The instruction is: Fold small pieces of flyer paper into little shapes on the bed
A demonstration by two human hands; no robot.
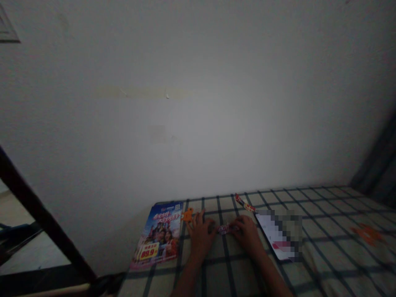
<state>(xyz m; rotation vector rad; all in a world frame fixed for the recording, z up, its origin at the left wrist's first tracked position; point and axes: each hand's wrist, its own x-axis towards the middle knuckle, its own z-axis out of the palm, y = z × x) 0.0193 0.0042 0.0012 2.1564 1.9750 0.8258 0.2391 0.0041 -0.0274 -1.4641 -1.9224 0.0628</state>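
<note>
A small crumpled printed strip [223, 229], which looks like paper or a wrapper, lies low over the checked cloth between my two hands. My left hand [200, 233] pinches at its left end with thumb and forefinger, while the other fingers spread out toward the wall. At the opposite end, the fingers of my right hand [246, 232] close on the strip and hide part of it. Just beside my left fingertips lies an orange cut-out shape [187, 215]. Another red and cream printed strip [245, 203] rests beyond my right hand.
Left of my hands lies a stack of printed flyers [161, 231]. A phone [272, 235], partly blurred out, is right of my right forearm. Farther right is an orange patch [367, 234] on the checked cloth [328, 214]. A dark bar [40, 210] slants at far left; the wall stands behind.
</note>
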